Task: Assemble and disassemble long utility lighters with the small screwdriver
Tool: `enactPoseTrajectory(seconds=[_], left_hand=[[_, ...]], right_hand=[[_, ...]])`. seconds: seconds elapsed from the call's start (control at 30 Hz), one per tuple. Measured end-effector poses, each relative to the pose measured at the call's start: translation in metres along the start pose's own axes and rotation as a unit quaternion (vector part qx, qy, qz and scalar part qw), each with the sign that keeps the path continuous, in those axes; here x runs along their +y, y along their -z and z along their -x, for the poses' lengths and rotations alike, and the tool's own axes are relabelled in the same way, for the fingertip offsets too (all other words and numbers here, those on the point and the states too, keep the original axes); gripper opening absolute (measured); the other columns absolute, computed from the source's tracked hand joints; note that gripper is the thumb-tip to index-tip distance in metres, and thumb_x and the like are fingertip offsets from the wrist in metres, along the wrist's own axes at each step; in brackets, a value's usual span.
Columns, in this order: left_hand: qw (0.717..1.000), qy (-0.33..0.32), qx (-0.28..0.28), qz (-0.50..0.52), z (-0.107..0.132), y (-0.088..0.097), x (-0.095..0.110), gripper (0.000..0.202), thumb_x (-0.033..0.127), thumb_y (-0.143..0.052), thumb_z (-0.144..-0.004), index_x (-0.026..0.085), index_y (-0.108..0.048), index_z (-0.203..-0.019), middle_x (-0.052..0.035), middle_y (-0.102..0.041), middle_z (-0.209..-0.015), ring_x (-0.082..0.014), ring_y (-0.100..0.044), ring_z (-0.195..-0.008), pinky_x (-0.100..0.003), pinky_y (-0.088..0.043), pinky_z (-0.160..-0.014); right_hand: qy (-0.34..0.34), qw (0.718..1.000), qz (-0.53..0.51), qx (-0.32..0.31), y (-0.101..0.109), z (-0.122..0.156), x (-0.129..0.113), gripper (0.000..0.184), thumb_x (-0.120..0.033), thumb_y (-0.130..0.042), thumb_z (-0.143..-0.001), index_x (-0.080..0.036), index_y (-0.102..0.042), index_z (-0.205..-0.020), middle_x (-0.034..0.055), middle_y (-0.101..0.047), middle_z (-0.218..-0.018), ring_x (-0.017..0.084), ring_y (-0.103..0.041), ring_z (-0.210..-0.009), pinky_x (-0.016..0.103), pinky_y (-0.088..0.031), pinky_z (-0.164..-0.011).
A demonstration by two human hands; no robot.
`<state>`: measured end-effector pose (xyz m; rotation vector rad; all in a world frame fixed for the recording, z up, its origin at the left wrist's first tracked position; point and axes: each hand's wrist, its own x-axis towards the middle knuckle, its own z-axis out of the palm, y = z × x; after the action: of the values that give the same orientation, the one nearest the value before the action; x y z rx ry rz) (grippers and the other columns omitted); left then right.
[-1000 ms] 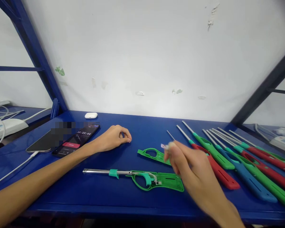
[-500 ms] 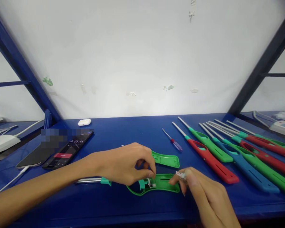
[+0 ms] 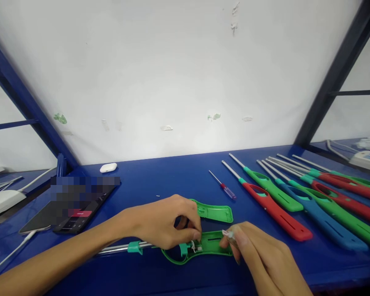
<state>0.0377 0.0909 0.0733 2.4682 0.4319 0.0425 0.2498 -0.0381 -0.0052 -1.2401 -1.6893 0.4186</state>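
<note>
Green plastic shell (image 3: pixel 217 247) of a long lighter, lying open and face-up at the near edge of the blue desk (image 3: pixel 172 181), with its metal tube (image 3: pixel 117 248) pointing left. The left hand (image 3: pixel 163 222) is closed over the front of the shell, thumb and fingertips pinched on it beside the teal trigger (image 3: pixel 183 248). The right hand (image 3: pixel 259 255) pinches a small pale part (image 3: pixel 226 233) between thumb and forefinger, just above the shell's rear end. Judging from this pose, the work goes best if the left hand pins the shell flat while the right brings the part down squarely, clear of the white wire (image 3: pixel 193 246), so that nothing inside is dragged out of seat. As a container, the shell holds the trigger, the wire and a small metal piece; its rear bay looks bare. The matching green cover (image 3: pixel 216 213) lies just behind it, hollow side up. A white case (image 3: pixel 108 167) near the wall is closed, contents unseen. Farther right lie a screwdriver (image 3: pixel 226 190) and a row of closed lighters (image 3: pixel 277 213); phones (image 3: pixel 70 216) lie at left.
</note>
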Motion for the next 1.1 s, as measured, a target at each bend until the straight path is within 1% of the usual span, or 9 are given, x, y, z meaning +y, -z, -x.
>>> enactPoseTrajectory(seconds=[0.1,0.2,0.33,0.5,0.63,0.7,0.8,0.97,1.1], left_hand=[[1.0,-0.009,0.005,0.015,0.001,0.003,0.0,0.017,0.019,-0.067,-0.097,0.016,-0.083,-0.091,-0.0027,-0.066,-0.084,-0.0095,-0.055,-0.063,-0.02,-0.043,-0.052],[1.0,-0.014,0.007,0.028,0.001,0.004,0.0,0.016,0.02,-0.068,-0.095,0.015,-0.083,-0.09,-0.0035,-0.066,-0.086,-0.0091,-0.056,-0.063,-0.019,-0.044,-0.051],[0.999,-0.019,0.002,0.036,0.0,0.002,0.001,0.014,0.017,-0.069,-0.092,0.015,-0.081,-0.087,-0.003,-0.066,-0.088,-0.0082,-0.055,-0.061,-0.018,-0.045,-0.051],[0.999,-0.019,-0.001,0.03,-0.003,0.001,0.002,0.013,0.014,-0.066,-0.091,0.015,-0.076,-0.082,-0.0029,-0.064,-0.088,-0.009,-0.054,-0.061,-0.019,-0.045,-0.052],[0.999,-0.018,-0.003,0.032,-0.004,0.0,0.003,0.01,0.014,-0.065,-0.09,0.016,-0.069,-0.081,-0.0006,-0.061,-0.084,-0.0095,-0.054,-0.061,-0.021,-0.045,-0.055],[0.999,-0.012,-0.004,0.035,-0.003,0.001,0.003,0.01,0.014,-0.065,-0.091,0.017,-0.066,-0.081,0.0004,-0.06,-0.083,-0.01,-0.055,-0.063,-0.022,-0.046,-0.057],[0.999,0.004,-0.006,0.041,-0.001,0.005,0.003,0.011,0.014,-0.063,-0.093,0.018,-0.064,-0.083,0.0005,-0.061,-0.084,-0.011,-0.057,-0.066,-0.023,-0.046,-0.059],[0.998,0.038,-0.017,0.057,0.003,0.012,0.001,0.008,0.017,-0.067,-0.093,0.017,-0.066,-0.086,-0.0011,-0.068,-0.088,-0.0114,-0.06,-0.068,-0.022,-0.045,-0.058],[0.995,0.066,-0.026,0.068,0.005,0.013,-0.001,0.005,0.014,-0.07,-0.091,0.017,-0.069,-0.088,-0.0019,-0.072,-0.09,-0.0117,-0.061,-0.07,-0.022,-0.045,-0.059]], right_hand=[[0.008,1.0,0.005,-0.006,-0.001,0.001,0.0,0.046,-0.034,-0.034,-0.114,-0.025,-0.057,-0.074,-0.0018,-0.064,-0.07,0.015,-0.063,-0.065,0.027,-0.045,-0.063],[-0.009,1.0,0.007,0.0,-0.003,0.001,-0.001,0.047,-0.036,-0.033,-0.114,-0.024,-0.057,-0.075,-0.0025,-0.062,-0.07,0.014,-0.06,-0.064,0.029,-0.043,-0.063],[-0.019,1.0,0.0,0.007,-0.004,0.0,-0.004,0.048,-0.037,-0.034,-0.114,-0.024,-0.055,-0.073,-0.0024,-0.061,-0.069,0.014,-0.059,-0.064,0.03,-0.041,-0.063],[0.008,1.0,0.007,0.002,-0.004,0.0,-0.003,0.048,-0.035,-0.035,-0.114,-0.024,-0.058,-0.073,-0.0005,-0.062,-0.068,0.015,-0.058,-0.063,0.031,-0.041,-0.061],[0.035,0.999,0.006,0.006,-0.005,0.0,0.001,0.045,-0.032,-0.038,-0.113,-0.023,-0.06,-0.075,-0.0003,-0.062,-0.069,0.015,-0.059,-0.063,0.03,-0.041,-0.061],[0.039,0.999,0.003,0.01,-0.005,0.0,0.002,0.045,-0.032,-0.038,-0.113,-0.023,-0.06,-0.075,-0.0002,-0.063,-0.069,0.015,-0.059,-0.062,0.031,-0.041,-0.06],[0.018,1.0,0.008,0.001,-0.005,0.0,-0.001,0.046,-0.034,-0.037,-0.113,-0.023,-0.06,-0.075,0.0,-0.064,-0.07,0.015,-0.06,-0.063,0.031,-0.042,-0.061],[0.009,1.0,0.018,-0.007,-0.002,0.0,-0.004,0.046,-0.036,-0.036,-0.113,-0.023,-0.06,-0.076,-0.0009,-0.063,-0.071,0.014,-0.06,-0.065,0.031,-0.042,-0.062],[0.018,1.0,0.018,-0.007,-0.003,0.001,-0.002,0.045,-0.034,-0.038,-0.113,-0.023,-0.059,-0.075,-0.0014,-0.062,-0.07,0.014,-0.059,-0.062,0.03,-0.041,-0.06]])
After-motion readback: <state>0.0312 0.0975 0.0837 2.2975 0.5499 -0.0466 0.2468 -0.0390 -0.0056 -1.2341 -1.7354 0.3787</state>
